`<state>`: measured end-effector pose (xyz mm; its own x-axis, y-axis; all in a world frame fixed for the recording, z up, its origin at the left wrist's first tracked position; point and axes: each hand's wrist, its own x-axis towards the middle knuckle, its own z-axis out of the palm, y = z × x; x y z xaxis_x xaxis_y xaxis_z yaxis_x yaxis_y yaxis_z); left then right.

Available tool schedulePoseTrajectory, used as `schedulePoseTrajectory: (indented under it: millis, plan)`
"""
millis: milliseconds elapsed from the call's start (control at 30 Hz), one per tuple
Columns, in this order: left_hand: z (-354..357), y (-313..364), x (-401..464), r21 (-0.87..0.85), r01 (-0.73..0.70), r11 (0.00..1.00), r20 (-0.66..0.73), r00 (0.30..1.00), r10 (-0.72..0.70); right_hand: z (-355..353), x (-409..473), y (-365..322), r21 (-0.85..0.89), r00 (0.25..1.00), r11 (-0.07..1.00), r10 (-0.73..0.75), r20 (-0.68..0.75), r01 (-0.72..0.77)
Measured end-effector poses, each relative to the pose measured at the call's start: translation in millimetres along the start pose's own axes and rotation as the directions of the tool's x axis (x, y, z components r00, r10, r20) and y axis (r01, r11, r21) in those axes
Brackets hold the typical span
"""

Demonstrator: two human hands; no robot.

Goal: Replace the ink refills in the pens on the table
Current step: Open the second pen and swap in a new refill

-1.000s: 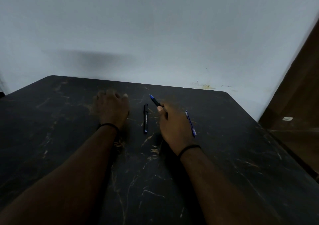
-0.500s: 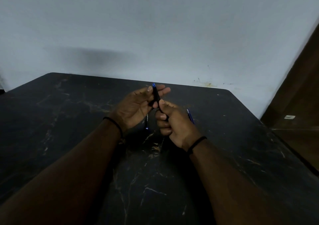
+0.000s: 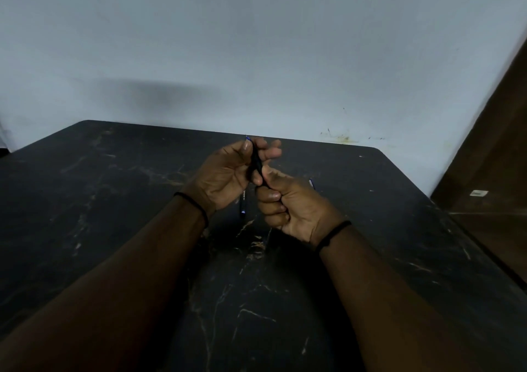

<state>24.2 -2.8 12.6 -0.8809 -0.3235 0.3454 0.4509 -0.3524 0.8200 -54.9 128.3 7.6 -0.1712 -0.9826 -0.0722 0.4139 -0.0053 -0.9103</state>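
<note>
A black pen with a blue tip [image 3: 255, 159] is held upright above the table between both hands. My left hand [image 3: 228, 172] pinches its upper part with thumb and fingers. My right hand [image 3: 288, 203] is closed around its lower part. A second black pen [image 3: 243, 203] lies on the dark table [image 3: 114, 215] below my hands, mostly hidden by them. A thin blue refill [image 3: 311, 183] lies on the table just behind my right hand, only its end showing.
The dark marbled table reaches a pale wall [image 3: 256, 58] at the back. A brown wooden door or panel [image 3: 496, 158] stands beyond the table's right edge.
My right hand lifted the blue-tipped pen off the table and my left hand rose from the table to grip its upper part. Both hands now hold it a little higher.
</note>
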Motion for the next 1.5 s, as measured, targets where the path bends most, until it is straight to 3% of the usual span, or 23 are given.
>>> schedulePoseTrajectory:
  millis: [267, 433, 600, 767, 1000, 1100, 1233, 1500]
  plan:
    - [-2.5, -1.0, 0.7, 0.118, -0.055, 0.992, -0.068, 0.996, 0.063, 0.8, 7.2, 11.0, -0.218, 0.962, 0.967, -0.177, -0.207, 0.131]
    - [-4.6, -3.5, 5.1, 0.150, -0.086, 0.985, -0.121, 0.987, 0.104, -2.0, 8.7, 13.4, -0.394, 0.868, 0.885, -0.384, -0.315, 0.248]
    - [-11.7, -8.3, 5.4, 0.110, -0.084, 0.990, -0.129, 0.987, 0.098, -0.5, 13.2, 16.1, -0.580, 0.759, 0.775, -0.530, -0.378, 0.252]
    - [-15.0, -11.9, 5.9, 0.109, -0.065, 0.992, -0.137, 0.987, 0.080, 2.1, 12.5, 16.4, -0.600, 0.742, 0.759, -0.551, -0.383, 0.253]
    - [-18.3, -13.2, 7.6, 0.126, -0.063, 0.990, -0.187, 0.979, 0.086, 8.7, 9.0, 14.9, -0.715, 0.737, 0.695, -0.519, -0.433, 0.069]
    - [-18.3, -12.9, 7.4, 0.114, -0.064, 0.991, -0.185, 0.979, 0.084, 8.1, 7.9, 13.5, -0.755, 0.720, 0.649, -0.568, -0.399, 0.094]
    - [-14.8, -11.5, 4.4, 0.103, -0.029, 0.994, -0.176, 0.983, 0.047, 7.1, 4.0, 15.1, -0.694, 0.752, 0.698, -0.550, -0.364, 0.174]
    - [-10.9, -10.8, 2.2, 0.159, -0.013, 0.987, -0.195, 0.980, 0.044, 5.4, 10.5, 14.3, -0.788, 0.701, 0.613, -0.590, -0.401, 0.065]
